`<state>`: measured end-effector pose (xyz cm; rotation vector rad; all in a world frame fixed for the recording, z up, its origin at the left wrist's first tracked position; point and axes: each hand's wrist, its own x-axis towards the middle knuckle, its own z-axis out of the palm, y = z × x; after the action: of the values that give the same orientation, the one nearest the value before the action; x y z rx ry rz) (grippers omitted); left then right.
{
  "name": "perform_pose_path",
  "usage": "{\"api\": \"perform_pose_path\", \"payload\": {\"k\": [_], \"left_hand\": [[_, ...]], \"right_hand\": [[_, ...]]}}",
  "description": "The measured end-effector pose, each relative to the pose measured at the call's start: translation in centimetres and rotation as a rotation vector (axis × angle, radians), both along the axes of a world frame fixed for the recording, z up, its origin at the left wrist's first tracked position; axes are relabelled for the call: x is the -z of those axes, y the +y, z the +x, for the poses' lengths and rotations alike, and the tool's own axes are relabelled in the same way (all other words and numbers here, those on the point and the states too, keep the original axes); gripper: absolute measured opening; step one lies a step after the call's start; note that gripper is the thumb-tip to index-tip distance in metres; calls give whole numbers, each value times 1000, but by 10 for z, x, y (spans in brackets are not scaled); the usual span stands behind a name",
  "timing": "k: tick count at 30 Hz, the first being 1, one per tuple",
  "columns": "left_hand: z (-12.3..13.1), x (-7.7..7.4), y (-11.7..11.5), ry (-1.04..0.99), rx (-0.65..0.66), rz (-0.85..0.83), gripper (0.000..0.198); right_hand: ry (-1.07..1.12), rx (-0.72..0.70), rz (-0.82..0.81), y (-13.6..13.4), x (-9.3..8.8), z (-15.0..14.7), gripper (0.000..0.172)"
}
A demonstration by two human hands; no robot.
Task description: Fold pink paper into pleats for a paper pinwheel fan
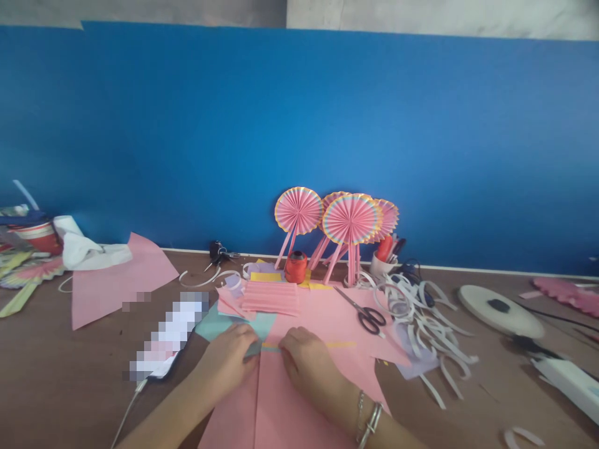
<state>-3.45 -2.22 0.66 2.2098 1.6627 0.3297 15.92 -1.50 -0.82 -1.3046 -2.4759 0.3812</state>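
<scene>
A large pink paper sheet (281,405) lies in front of me, with a crease running down it and a thin yellow-and-blue band along its far edge. Curled over that banded edge on the left is my left hand (234,357), its fingertips partly hidden. My right hand (306,362), with bracelets at the wrist, is closed on the same edge a little to the right. Just beyond them lies a pleated pink paper piece (270,297), over teal paper (210,325). Black-handled scissors (369,319) rest on pink paper to the right.
Pink round paper fans (352,218) stand at the back by a red tape roll (296,268) and a white cup (381,267). Curled white strips (421,312) lie right, near a white disc (500,310). A phone (171,340) with a cable lies left.
</scene>
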Motion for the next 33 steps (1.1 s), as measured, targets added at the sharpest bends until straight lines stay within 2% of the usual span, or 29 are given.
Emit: {"api": "perform_pose_path", "payload": {"k": [6,11,14,16,18,20,23,26,28,29,31,33], "left_hand": [[0,-8,-4,179,36,18,22],[10,-27,-6,213,-89,45,22],[16,-34,-13,265,-65,85,24],[18,-38,-17,285,-8,106,26],[17,-42,-18,263,39,112,27],[15,-47,-14,223,36,92,26],[12,-55,-2,174,-59,55,23],[12,-59,6,46,-146,71,20],[15,-59,6,-146,-71,47,17],[16,-59,6,-272,1,-3,18],[18,-57,5,-525,132,-156,28],[18,-53,8,-665,212,-298,37]], "right_hand": [[-90,-17,36,-3,-5,0,19],[-1,-9,-8,-1,-7,3,18],[123,23,-69,2,-4,4,18],[217,109,-94,6,0,5,28],[288,178,-95,9,2,6,45],[331,146,-98,11,2,9,56],[399,13,-133,12,0,12,58],[480,-71,-159,13,1,14,66],[546,-90,-175,16,4,14,70],[580,-92,-187,18,6,13,66],[639,-76,-215,22,10,12,47],[669,-46,-226,25,13,12,30]]}}
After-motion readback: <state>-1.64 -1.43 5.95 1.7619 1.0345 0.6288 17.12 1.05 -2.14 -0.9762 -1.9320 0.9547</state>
